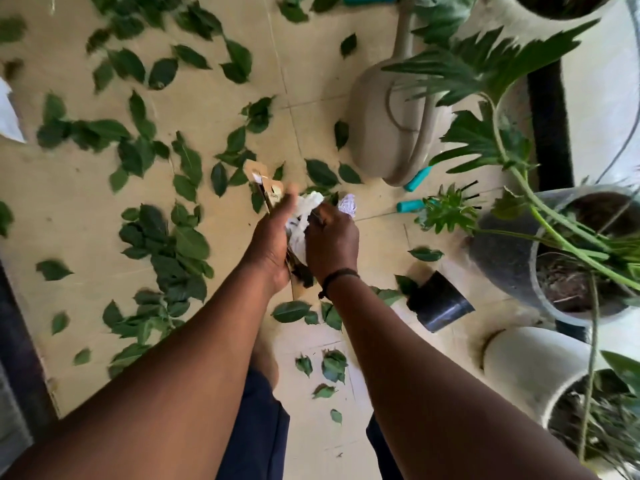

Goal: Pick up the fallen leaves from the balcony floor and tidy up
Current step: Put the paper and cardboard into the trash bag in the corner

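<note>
Crumpled white paper (304, 216) is clamped by right hand (330, 242) fingers, brown paper bag (268, 188) gripped by left hand (270, 244); bag mouth should be held wide before scattered leaves (180, 244) are collected.

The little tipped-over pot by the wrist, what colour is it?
Black, seen best in the head view.

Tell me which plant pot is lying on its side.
The small black plastic pot beside the right forearm is tipped over and empty; the big grey pot and white pot stand upright.
</note>
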